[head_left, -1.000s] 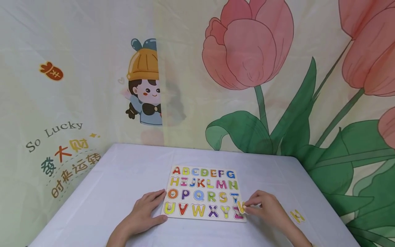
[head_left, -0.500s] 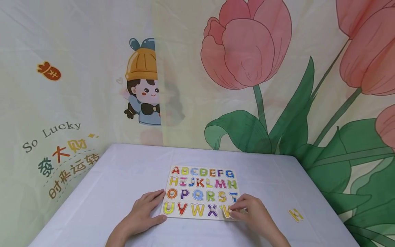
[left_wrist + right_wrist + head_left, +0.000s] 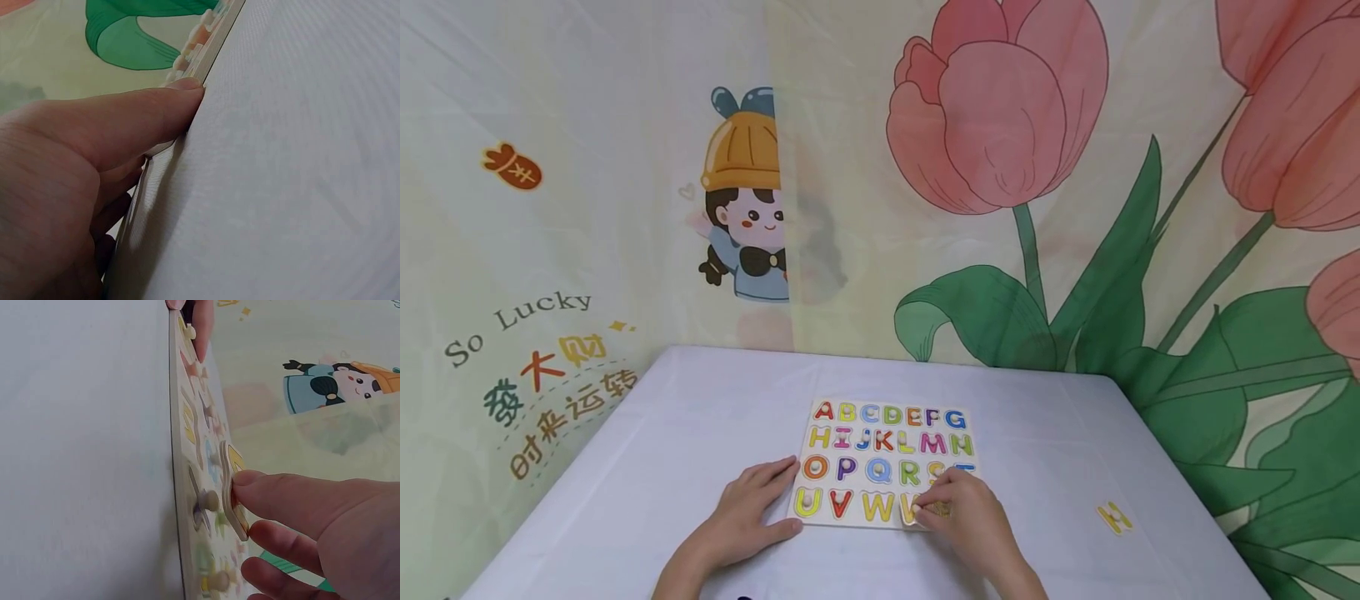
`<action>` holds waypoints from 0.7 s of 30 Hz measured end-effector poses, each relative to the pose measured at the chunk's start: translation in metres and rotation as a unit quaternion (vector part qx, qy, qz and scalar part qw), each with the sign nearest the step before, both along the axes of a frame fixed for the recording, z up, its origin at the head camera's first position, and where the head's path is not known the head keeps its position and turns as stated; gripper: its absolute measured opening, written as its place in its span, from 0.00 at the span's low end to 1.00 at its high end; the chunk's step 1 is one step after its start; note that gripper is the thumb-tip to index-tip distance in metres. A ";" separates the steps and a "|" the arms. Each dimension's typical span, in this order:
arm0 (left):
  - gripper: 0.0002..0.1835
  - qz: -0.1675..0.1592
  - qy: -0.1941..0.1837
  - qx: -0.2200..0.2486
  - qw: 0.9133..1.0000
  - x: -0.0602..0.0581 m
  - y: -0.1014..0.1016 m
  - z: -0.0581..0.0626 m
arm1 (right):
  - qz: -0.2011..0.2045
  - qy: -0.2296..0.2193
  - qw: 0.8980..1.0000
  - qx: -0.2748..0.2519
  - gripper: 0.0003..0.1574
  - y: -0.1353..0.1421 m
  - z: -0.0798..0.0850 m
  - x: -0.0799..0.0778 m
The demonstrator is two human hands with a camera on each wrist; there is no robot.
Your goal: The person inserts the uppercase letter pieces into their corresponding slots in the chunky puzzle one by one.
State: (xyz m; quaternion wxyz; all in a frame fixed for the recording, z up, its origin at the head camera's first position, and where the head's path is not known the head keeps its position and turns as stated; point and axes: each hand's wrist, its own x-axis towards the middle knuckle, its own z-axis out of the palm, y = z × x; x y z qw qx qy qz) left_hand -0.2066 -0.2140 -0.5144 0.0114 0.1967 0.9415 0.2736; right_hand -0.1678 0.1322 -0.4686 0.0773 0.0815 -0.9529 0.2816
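A wooden alphabet puzzle board (image 3: 891,527) lies on the table, its colored letters in rows with round knobs on most. My right hand (image 3: 966,517) pinches a yellow letter W puzzle piece (image 3: 231,487) between thumb and fingers. The piece is tilted above the board's bottom row, over the X area and right of the yellow W recess (image 3: 877,507). My left hand (image 3: 737,517) rests beside the board, thumb (image 3: 156,109) against its lower left corner and fingers along the left side. Some bottom-row letters are hidden behind the right hand.
A loose yellow H piece (image 3: 1114,517) lies on the white tablecloth (image 3: 1060,450) at the right. Behind the table hangs a printed curtain (image 3: 842,167) with tulips and a cartoon figure. A small dark object (image 3: 744,597) shows at the bottom edge.
My right hand has carried the yellow W piece leftward along the bottom row, from the Z to around the X. My left hand stays at the board's edge.
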 end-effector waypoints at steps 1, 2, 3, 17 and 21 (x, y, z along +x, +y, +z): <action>0.49 -0.001 0.000 0.001 1.000 0.000 0.000 0.000 | -0.001 0.001 1.000 -0.003 0.07 -0.003 -0.001 -0.001; 0.49 -0.001 0.000 0.002 1.000 0.000 0.000 0.000 | -0.001 0.002 1.000 -0.006 0.07 -0.006 -0.002 -0.002; 0.49 -0.002 0.000 0.002 1.000 -0.001 0.001 0.000 | 0.000 0.001 1.000 -0.007 0.07 -0.009 -0.003 -0.003; 0.49 -0.001 -0.004 -0.001 1.000 -0.001 0.000 -0.001 | 0.033 0.006 0.999 -0.032 0.04 -0.039 -0.018 -0.019; 0.49 -0.001 -0.008 -0.001 1.000 -0.001 0.000 0.000 | 0.038 0.002 0.998 -0.043 0.04 -0.041 -0.022 -0.022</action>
